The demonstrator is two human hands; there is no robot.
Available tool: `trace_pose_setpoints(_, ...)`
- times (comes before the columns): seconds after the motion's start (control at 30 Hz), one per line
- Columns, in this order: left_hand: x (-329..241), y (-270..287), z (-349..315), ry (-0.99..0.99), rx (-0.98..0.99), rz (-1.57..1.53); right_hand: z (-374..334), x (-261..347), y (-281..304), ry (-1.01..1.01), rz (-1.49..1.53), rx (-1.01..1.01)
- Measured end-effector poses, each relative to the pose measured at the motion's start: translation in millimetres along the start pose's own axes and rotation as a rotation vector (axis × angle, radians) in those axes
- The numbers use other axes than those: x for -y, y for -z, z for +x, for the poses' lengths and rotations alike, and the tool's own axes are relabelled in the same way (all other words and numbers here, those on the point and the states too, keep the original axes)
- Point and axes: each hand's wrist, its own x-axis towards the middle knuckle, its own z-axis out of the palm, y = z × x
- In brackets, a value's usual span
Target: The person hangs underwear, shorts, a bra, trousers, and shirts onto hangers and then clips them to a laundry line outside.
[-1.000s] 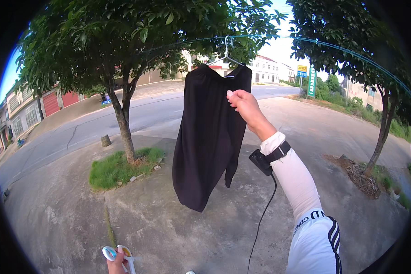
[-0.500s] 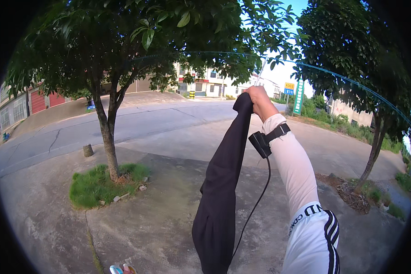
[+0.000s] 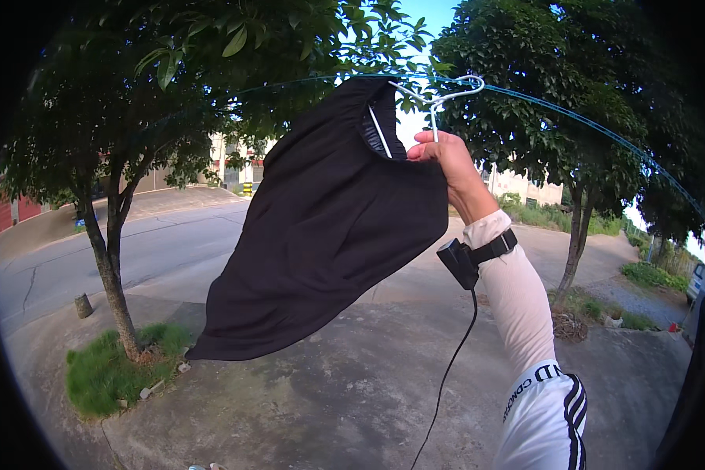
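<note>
Black cloth (image 3: 329, 219) hangs at eight o'clock from my right hand (image 3: 456, 164), which pinches the hanger (image 3: 436, 104); gripping firmly, without bending its arm, seems wise; my left hand (image 3: 217, 467), a sliver at seven o'clock, I cannot read.

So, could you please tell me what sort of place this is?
It looks like a paved outdoor yard by the roadside: a road runs past it, a tree grows from a patch of grass, and a blue line stretches overhead.

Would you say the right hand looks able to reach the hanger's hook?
Probably yes: the hook shows uncovered above the right hand, though that hand seems busy at the black garment.
</note>
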Motion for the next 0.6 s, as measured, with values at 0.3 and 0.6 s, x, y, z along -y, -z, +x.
trace_pose_setpoints(0.3, -50, -3, 20, -0.101, 0.781, 0.011, -46, 11, -9, -0.091, -0.308, -0.114)
trace_pose_setpoints(0.6, 19, 27, -18, 0.032, 0.761, 0.088, -44, 134, 6, -0.036, -0.196, -0.372)
